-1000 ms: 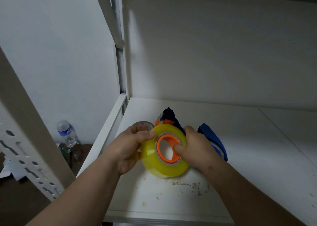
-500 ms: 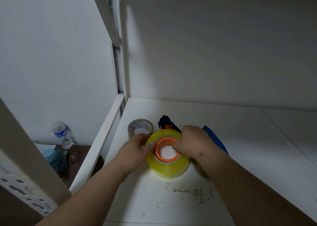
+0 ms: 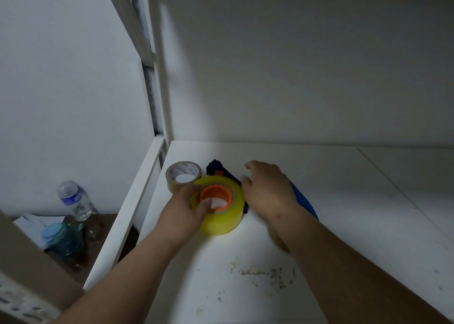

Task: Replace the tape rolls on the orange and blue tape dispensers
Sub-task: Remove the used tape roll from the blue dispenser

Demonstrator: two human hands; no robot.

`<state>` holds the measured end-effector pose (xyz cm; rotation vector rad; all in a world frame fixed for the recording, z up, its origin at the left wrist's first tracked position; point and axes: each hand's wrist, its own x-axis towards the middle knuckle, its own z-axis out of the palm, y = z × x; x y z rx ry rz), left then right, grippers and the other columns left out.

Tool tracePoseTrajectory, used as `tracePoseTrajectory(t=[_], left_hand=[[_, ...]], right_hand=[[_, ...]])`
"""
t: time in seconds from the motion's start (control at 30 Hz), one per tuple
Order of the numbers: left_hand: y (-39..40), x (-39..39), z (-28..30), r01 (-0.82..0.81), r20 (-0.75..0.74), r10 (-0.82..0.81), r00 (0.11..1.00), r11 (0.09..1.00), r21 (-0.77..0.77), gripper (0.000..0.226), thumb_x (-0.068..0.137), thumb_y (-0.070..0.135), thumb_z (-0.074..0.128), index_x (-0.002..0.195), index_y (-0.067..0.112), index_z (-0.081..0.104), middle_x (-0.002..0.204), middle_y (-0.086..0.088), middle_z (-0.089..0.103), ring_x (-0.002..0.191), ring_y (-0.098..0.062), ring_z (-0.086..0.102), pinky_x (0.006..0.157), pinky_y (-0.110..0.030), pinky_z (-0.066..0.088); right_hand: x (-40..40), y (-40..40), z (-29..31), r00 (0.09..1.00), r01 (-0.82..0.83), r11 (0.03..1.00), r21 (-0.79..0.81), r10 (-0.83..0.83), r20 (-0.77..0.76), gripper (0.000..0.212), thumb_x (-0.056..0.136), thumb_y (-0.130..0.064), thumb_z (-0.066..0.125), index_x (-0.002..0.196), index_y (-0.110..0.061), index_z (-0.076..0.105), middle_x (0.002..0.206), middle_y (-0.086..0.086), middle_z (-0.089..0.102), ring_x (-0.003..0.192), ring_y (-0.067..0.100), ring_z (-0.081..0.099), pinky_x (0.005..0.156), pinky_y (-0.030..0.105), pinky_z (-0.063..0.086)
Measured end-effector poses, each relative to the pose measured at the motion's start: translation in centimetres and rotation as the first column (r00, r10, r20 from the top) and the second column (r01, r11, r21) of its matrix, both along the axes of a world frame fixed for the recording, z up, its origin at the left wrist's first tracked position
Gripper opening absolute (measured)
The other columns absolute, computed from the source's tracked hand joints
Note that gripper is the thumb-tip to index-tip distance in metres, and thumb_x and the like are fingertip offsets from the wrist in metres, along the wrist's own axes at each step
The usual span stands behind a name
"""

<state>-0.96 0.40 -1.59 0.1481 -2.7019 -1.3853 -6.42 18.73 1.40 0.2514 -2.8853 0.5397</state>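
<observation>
White shelf (image 3: 319,225), near edge scuffed. Left hand (image 3: 183,213): fingers pinch yellow tape roll on orange hub (image 3: 218,207), lying flat. Right hand (image 3: 269,191): open, empty, over blue dispenser (image 3: 303,200). Behind: brown tape roll (image 3: 183,176), loose. Judged: orange hub loaded; blue pending.

Right hand (image 3: 267,191) apparently off the yellow roll (image 3: 221,213).

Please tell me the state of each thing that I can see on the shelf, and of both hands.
yellow tape roll: flat, on orange hub
brown tape roll: flat, loose
blue dispenser: lying, mostly hidden
left hand: gripping yellow roll
right hand: open, holding nothing
</observation>
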Motion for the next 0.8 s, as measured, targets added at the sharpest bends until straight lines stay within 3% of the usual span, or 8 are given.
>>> tracePoseTrajectory(t=[0.13, 0.23, 0.3, 0.43, 0.5, 0.57, 0.67, 0.8], left_hand=[[1.2, 0.5, 0.9, -0.061, -0.078, 0.047, 0.996, 0.978, -0.199, 0.038, 0.090, 0.035, 0.062, 0.127, 0.023, 0.061, 0.134, -0.004, 0.058, 0.122, -0.031, 0.051, 0.099, -0.045, 0.043], [2.6, 0.8, 1.5, -0.090, -0.137, 0.057, 0.989, 0.965, -0.245, 0.032, 0.088, 0.034, 0.063, 0.119, 0.024, 0.065, 0.126, -0.002, 0.060, 0.115, -0.029, 0.052, 0.092, -0.043, 0.043], [3.8, 1.1, 1.7, -0.038, -0.191, -0.001, 0.982, 0.979, -0.201, 0.027, 0.087, 0.027, 0.064, 0.113, 0.019, 0.069, 0.117, -0.004, 0.062, 0.106, -0.027, 0.057, 0.088, -0.043, 0.049], [6.6, 1.8, 1.3, 0.127, -0.179, -0.157, 0.971, 0.978, -0.165, 0.026, 0.091, 0.025, 0.063, 0.114, 0.014, 0.068, 0.104, 0.006, 0.058, 0.094, -0.015, 0.057, 0.077, -0.022, 0.044], [8.0, 2.3, 0.7, 0.206, -0.046, -0.210, 0.977, 0.975, -0.081, 0.030, 0.093, 0.033, 0.061, 0.119, 0.017, 0.065, 0.098, 0.012, 0.058, 0.086, -0.005, 0.058, 0.067, -0.009, 0.040], [9.2, 2.8, 0.3, 0.237, 0.124, -0.248, 0.961, 0.966, 0.103, 0.040, 0.093, 0.039, 0.061, 0.127, 0.018, 0.060, 0.104, 0.008, 0.063, 0.088, -0.002, 0.058, 0.070, -0.005, 0.044], [10.6, 3.4, -0.2, 0.179, 0.262, -0.264, 0.928, 0.935, 0.306, 0.055, 0.087, 0.051, 0.063, 0.135, 0.026, 0.049, 0.120, 0.003, 0.062, 0.104, -0.012, 0.062, 0.090, -0.028, 0.054], [11.7, 3.8, -0.6, 0.048, 0.288, -0.210, 0.934, 0.875, 0.482, 0.057, 0.079, 0.046, 0.075, 0.127, 0.028, 0.049, 0.115, -0.005, 0.067, 0.098, -0.023, 0.069, 0.086, -0.046, 0.060]], right_hand=[[0.5, 4.6, 0.5, 0.979, 0.199, 0.980, 0.017, -0.198, -0.056, 0.045, 0.090, -0.033, 0.047, 0.133, -0.019, 0.048, 0.132, 0.009, 0.053, 0.118, 0.032, 0.047, 0.091, 0.041, 0.042], [0.8, 7.7, -0.6, 0.926, 0.300, 0.953, 0.034, -0.300, 0.230, 0.056, 0.086, -0.039, 0.054, 0.134, -0.013, 0.042, 0.129, 0.015, 0.050, 0.113, 0.034, 0.050, 0.087, 0.039, 0.045], [1.2, 8.6, -1.4, 0.872, 0.302, 0.952, -0.052, -0.254, 0.419, 0.051, 0.084, -0.039, 0.059, 0.123, -0.010, 0.044, 0.116, 0.014, 0.055, 0.097, 0.029, 0.056, 0.071, 0.032, 0.048], [2.2, 9.7, -3.1, 0.879, 0.292, 0.947, -0.137, -0.209, 0.430, 0.034, 0.089, -0.025, 0.055, 0.117, -0.008, 0.046, 0.101, 0.011, 0.059, 0.082, 0.025, 0.057, 0.066, 0.031, 0.045], [2.9, 9.9, -3.7, 0.906, 0.296, 0.937, -0.187, -0.213, 0.366, 0.029, 0.092, -0.023, 0.053, 0.115, -0.008, 0.045, 0.102, 0.011, 0.058, 0.081, 0.025, 0.056, 0.067, 0.031, 0.045], [3.6, 9.9, -4.1, 0.930, 0.293, 0.912, -0.288, -0.203, 0.306, 0.028, 0.092, -0.022, 0.054, 0.115, -0.008, 0.045, 0.107, 0.011, 0.058, 0.086, 0.025, 0.056, 0.071, 0.032, 0.046], [4.8, 9.5, -4.1, 0.967, 0.235, 0.867, -0.440, -0.163, 0.194, 0.030, 0.092, -0.022, 0.056, 0.118, -0.010, 0.046, 0.112, 0.009, 0.058, 0.096, 0.025, 0.058, 0.081, 0.038, 0.050], [6.0, 9.1, -3.6, 0.988, 0.147, 0.796, -0.587, -0.085, 0.132, 0.035, 0.088, -0.018, 0.061, 0.120, -0.016, 0.046, 0.112, 0.008, 0.058, 0.096, 0.022, 0.059, 0.085, 0.044, 0.053]])
